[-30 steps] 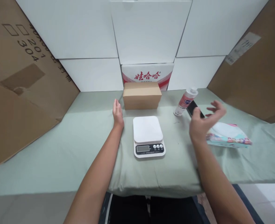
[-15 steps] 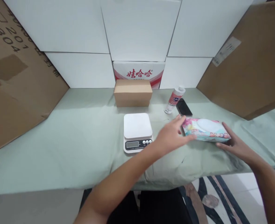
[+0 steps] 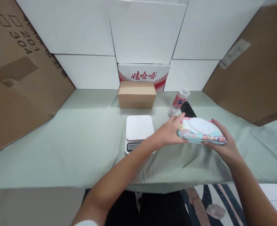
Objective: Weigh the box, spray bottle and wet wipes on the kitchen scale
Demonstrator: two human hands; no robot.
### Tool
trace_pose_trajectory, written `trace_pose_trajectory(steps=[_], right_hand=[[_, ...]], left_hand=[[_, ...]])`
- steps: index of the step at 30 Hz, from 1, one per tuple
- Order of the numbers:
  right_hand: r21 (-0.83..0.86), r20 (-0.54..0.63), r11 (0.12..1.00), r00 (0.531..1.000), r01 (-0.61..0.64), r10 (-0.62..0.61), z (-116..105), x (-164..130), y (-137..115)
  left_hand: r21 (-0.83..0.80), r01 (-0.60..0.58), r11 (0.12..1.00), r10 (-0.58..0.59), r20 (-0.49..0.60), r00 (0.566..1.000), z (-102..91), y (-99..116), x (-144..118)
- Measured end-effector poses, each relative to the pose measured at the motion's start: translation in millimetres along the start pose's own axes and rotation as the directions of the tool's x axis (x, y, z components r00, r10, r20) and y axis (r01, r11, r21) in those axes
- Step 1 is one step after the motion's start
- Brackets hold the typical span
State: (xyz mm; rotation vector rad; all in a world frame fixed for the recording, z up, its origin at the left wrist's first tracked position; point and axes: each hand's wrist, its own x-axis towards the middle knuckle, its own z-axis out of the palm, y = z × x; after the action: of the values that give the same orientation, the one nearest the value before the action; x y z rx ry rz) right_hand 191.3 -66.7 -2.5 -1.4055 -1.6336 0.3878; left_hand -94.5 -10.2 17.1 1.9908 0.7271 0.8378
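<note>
Nearest me I see a patterned floor [image 3: 215, 211] and dark trousers [image 3: 164, 208], below the creased front edge of a pale green cloth [image 3: 58, 141] that covers the work surface. The left forearm slants up to the right, hiding part of the display panel on a white scale [image 3: 139, 127]; the right forearm angles up to the left. Both hands hold a colourful pack [image 3: 200, 126], right of the scale: the left hand [image 3: 170, 131], half open, has its left end between fingers and thumb; the right hand [image 3: 226, 146], similarly curved, grips the right end, thumb low on the near side. I can't tell whether the pack touches the cloth. Beyond it lies a black phone [image 3: 188, 109], just beside a pink-and-white bottle [image 3: 178, 103]. Farther off, a small brown box [image 3: 136, 100] sits before a white-and-red carton [image 3: 143, 71]. White panels [image 3: 147, 31] form the back, flanked by large brown cardboard [image 3: 23, 100].
</note>
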Motion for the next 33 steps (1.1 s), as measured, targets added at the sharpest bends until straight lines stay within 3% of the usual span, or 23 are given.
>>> trace_pose_trajectory(steps=[3,6,9,12,16,20,23,26,29,33], right_hand=[[0.126,0.025,0.976,0.983,0.177,-0.182,53.3,16.3,-47.5],[0.252,0.071,0.931,0.954,0.265,-0.291,113.3,37.8,-84.6],[0.347,0.116,0.893,0.932,0.286,-0.343,161.6,49.8,-99.7],[0.382,0.151,0.878,0.918,0.287,-0.366,186.9,48.2,-97.6],[0.344,0.157,0.896,0.923,0.281,-0.35,193.3,37.9,-89.4],[0.323,0.157,0.918,0.943,0.231,-0.293,189.9,31.7,-79.0],[0.393,-0.032,0.908,0.989,0.143,-0.142,184.6,33.9,-64.5],[0.461,-0.174,0.885,0.985,0.068,0.015,180.2,40.8,-50.3],[0.524,-0.132,0.851,0.991,0.045,0.029,180.8,45.0,-44.3],[0.578,0.062,0.814,0.991,0.059,-0.115,185.2,39.7,-48.7]], left_hand=[[0.045,-0.054,0.998,0.061,-0.161,0.985,-60.5,1.8,-46.1],[0.044,0.054,0.998,-0.041,-0.264,0.964,-109.6,-11.8,-87.5],[-0.061,0.175,0.983,-0.185,-0.348,0.919,-132.9,-34.8,-116.6],[-0.156,0.209,0.965,-0.254,-0.376,0.891,-135.6,-54.3,-131.2],[-0.194,0.212,0.958,-0.272,-0.37,0.889,-132.4,-62.6,-135.6],[-0.225,0.233,0.946,-0.299,-0.331,0.895,-140.9,-62.8,-139.6],[-0.199,0.163,0.966,-0.228,-0.372,0.9,-155.9,-68.6,-146.8],[-0.208,0.045,0.977,-0.141,-0.475,0.869,-169.8,-78.6,-153.1],[-0.21,0.015,0.978,-0.124,-0.514,0.849,-172.2,-86.2,-155.1],[-0.19,0.059,0.98,-0.137,-0.429,0.893,-158.0,-85.0,-153.0]])
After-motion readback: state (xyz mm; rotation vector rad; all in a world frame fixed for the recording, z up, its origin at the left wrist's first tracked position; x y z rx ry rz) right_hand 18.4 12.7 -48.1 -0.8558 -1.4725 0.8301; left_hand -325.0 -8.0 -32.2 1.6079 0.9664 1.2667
